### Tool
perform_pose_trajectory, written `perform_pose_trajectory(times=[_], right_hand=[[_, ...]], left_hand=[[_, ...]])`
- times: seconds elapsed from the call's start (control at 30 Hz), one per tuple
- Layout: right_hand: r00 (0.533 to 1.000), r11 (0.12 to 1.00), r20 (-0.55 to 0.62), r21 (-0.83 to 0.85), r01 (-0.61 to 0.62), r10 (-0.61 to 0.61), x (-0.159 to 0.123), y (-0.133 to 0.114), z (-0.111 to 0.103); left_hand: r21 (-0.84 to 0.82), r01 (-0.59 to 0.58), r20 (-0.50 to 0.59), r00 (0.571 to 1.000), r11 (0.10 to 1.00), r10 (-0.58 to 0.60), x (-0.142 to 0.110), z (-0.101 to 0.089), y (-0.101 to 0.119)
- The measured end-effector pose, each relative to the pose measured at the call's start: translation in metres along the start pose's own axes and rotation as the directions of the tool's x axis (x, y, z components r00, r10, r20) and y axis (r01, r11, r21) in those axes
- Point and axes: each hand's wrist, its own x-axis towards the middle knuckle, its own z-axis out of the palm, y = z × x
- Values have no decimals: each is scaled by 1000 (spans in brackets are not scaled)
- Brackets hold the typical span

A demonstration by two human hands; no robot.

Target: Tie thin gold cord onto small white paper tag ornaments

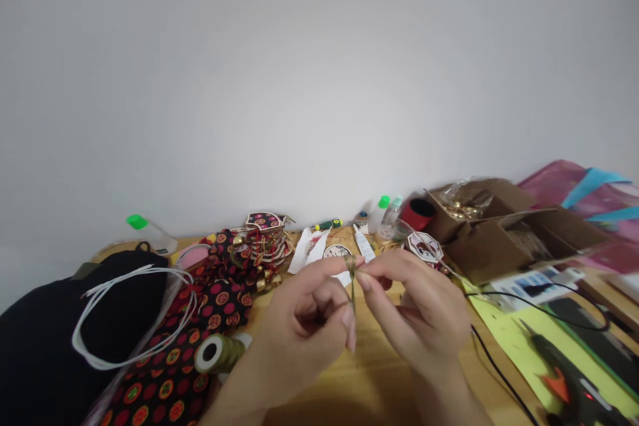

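Above the middle of the table, an olive-gold cord (353, 279) is looped at the tip of my left index finger, and a strand hangs down between my hands. My left hand (312, 316) has its index finger stretched out with the cord on it, the other fingers curled and the thumb lying along them. Thumb and index finger of my right hand (417, 299) pinch the cord right beside that fingertip. A spool of olive thread (224, 353) lies left of my left wrist. Behind my hands are a round printed wooden piece (337, 251) and a white tube (364, 244).
Patterned dark fabric (172, 366), a coil of white cord (82, 339) and a black bag (44, 319) lie left. On the right are cardboard boxes (492, 256) and a glue gun (569, 369) with a black cable. Green-capped bottles (378, 216) stand by the wall.
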Motion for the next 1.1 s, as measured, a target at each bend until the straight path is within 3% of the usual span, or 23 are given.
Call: perform_pose_trajectory(times=[0.37,0.7,1.1], right_hand=[[999,998,-39,50,29,-27,-2,3,-2],[998,999,-55,44,13,-11,-2,4,-4],[997,995,-72,98,30,-23,-3,3,-5]], left_hand=[[28,-30,-9,1000,999,30,-1,-1,3],[-2,-150,29,988,989,150,1,-2,1],[-77,-43,124,991,996,53,2,-8,2]])
